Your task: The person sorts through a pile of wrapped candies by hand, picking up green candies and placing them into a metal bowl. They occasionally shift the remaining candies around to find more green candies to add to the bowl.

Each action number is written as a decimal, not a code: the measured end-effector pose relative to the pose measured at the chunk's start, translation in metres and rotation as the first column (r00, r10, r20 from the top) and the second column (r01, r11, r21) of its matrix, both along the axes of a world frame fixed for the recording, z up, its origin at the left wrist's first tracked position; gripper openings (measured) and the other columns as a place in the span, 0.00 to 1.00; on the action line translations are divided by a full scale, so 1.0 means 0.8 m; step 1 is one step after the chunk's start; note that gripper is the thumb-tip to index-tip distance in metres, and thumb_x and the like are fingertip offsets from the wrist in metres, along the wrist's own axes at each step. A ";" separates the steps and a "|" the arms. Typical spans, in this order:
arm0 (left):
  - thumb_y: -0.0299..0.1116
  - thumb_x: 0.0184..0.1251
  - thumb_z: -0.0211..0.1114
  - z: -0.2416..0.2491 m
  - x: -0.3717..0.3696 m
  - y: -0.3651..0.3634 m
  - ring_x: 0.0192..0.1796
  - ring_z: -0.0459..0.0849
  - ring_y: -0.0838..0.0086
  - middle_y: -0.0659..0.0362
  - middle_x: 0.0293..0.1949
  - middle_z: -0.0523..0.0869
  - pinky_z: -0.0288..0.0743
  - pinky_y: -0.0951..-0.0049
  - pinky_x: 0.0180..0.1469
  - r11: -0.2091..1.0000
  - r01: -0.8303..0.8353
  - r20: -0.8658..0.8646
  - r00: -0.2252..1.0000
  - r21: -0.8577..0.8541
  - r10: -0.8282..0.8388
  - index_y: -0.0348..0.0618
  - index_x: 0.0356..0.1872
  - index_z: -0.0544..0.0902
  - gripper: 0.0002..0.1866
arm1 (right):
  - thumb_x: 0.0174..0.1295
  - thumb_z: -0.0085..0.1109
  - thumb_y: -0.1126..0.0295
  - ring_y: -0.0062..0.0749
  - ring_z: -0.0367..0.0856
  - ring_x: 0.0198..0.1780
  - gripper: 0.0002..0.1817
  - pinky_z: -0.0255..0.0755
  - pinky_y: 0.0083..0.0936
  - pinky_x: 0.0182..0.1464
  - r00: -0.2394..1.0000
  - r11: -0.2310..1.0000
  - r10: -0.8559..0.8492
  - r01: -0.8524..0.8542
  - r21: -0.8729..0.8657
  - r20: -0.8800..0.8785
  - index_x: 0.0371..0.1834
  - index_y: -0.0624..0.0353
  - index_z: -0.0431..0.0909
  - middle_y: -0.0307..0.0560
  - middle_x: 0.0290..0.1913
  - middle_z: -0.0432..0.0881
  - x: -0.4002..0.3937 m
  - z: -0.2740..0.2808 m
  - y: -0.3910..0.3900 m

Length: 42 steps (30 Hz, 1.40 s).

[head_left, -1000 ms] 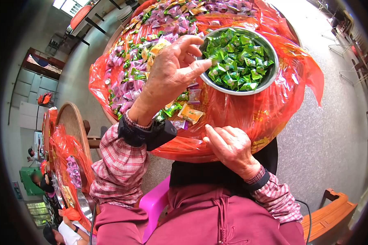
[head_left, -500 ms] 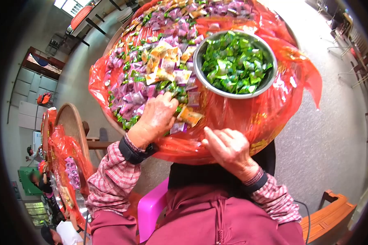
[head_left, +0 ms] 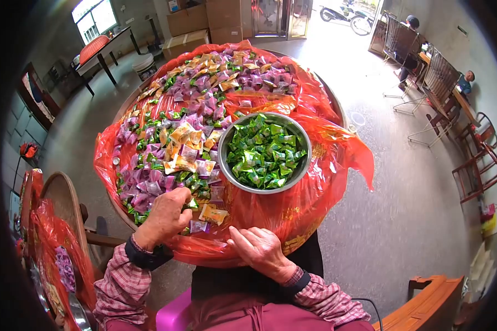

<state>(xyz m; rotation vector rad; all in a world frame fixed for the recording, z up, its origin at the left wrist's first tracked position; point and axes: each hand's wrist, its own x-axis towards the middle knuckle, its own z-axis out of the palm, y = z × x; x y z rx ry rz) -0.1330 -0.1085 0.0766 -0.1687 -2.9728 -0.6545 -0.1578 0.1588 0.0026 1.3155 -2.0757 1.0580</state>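
My left hand (head_left: 164, 217), left of centre in the lower half of the frame, is mostly closed, with its fingertips at a green-wrapped piece (head_left: 193, 204); I cannot tell whether they grip it. My right hand (head_left: 259, 251), lower centre, lies palm down, loosely curled at the near edge of the red plastic sheet (head_left: 315, 201); its underside is hidden, so I cannot tell whether it has hold of the sheet. Between my hands, just above them, lie an orange packet (head_left: 213, 214) and a small purple packet (head_left: 199, 226). A metal bowl (head_left: 266, 190) full of green pieces (head_left: 265, 151) stands above my right hand, apart from both hands. Mixed purple, green and orange packets (head_left: 141, 185) spread toward the upper left. A pink stool (head_left: 174, 313) shows at the bottom, and motorbikes (head_left: 361, 23) at the upper right.
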 end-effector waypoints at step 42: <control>0.27 0.64 0.68 0.040 -0.067 0.009 0.30 0.74 0.80 0.62 0.26 0.79 0.70 0.74 0.36 0.959 -0.092 0.104 0.992 0.267 0.066 0.35 0.36 0.79 0.07 | 0.59 0.74 0.70 0.34 0.85 0.33 0.20 0.77 0.29 0.34 0.999 0.998 0.006 -0.009 0.061 0.044 0.53 0.67 0.84 0.45 0.36 0.86 -0.004 0.006 0.000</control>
